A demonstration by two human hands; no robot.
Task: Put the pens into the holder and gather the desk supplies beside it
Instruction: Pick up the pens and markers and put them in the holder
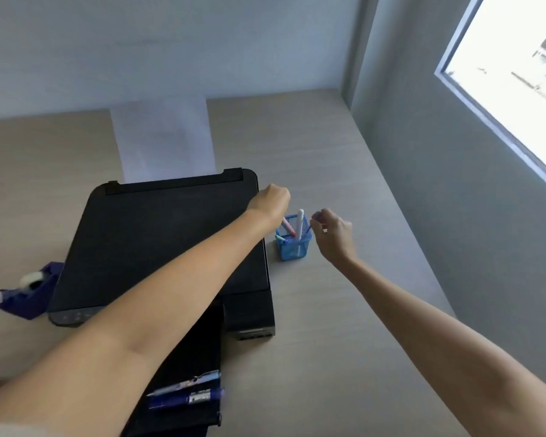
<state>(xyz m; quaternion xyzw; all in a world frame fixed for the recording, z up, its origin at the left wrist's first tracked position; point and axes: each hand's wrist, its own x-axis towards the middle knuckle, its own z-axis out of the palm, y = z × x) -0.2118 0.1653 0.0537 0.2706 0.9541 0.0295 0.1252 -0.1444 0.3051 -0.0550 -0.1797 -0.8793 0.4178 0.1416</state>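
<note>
- We see a pale wood-grain tabletop [328,310] from above, running back to a wall at its far edge and to a grey wall with a bright window [517,74] along its right edge.
- A blue mesh holder [292,247] stands upright on the tabletop, just beside the right edge of a black printer [158,241], toward the far right of the tabletop.
- Several pens [299,223] stand tilted inside the holder: a white one, a pink one and shorter teal and blue ones.
- Our left hand [271,200] is curled closed above the printer's far right corner, just left of the holder; we cannot tell whether it grips anything.
- Our right hand [333,234] hovers just right of the holder, fingertips pinched on something thin and dark at the rim; we cannot make out what.
- Two more pens [186,391] lie side by side on the printer's front tray, near the tabletop's near edge.
- A dark blue tape dispenser [29,294] sits by the printer's left edge, toward the left side of the tabletop.
- White paper [164,140] rises from the printer's back.
- Bare tabletop lies open to the right of the holder and in front of it, up to the right wall.
</note>
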